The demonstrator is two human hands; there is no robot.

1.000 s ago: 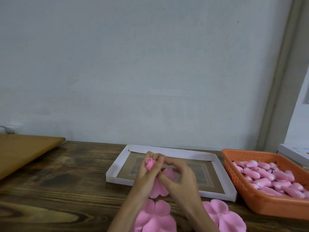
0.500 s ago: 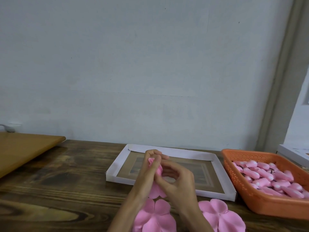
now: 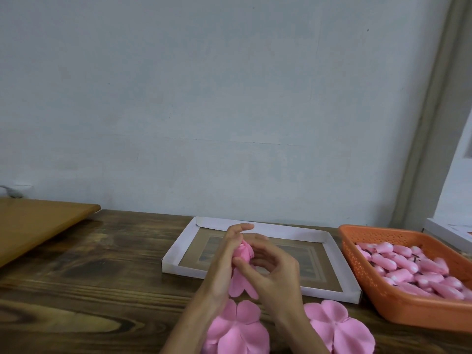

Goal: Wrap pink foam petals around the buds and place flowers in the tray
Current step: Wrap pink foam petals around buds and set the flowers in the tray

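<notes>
The left hand (image 3: 224,261) and the right hand (image 3: 277,275) meet above the near part of the tray (image 3: 255,227), both on one half-made flower (image 3: 244,251). The left hand's fingers curl round it from the left, with the index finger stretched out above. The right hand's thumb and bent fingers pinch its pink foam from the right. Between the fingertips the flower shows as a tight, pale-pink tip, and loose rounded lobes hang below the palms — soft and matte. It is held in the air, not lying in the tray.

The tray is shallow white cardboard with a brown floor, and the framed print on that floor is too blurred to read. A flat pink petal sheet (image 3: 237,328) lies on the dark wooden table (image 3: 102,264) between the forearms, and a second petal sheet (image 3: 337,325) lies just right of the right wrist. Beside the tray on the right, an orange perforated basket (image 3: 408,310) holds a heap of glossy pink buds (image 3: 408,264) with dark stems. A light-brown board (image 3: 38,226) sits far left.
</notes>
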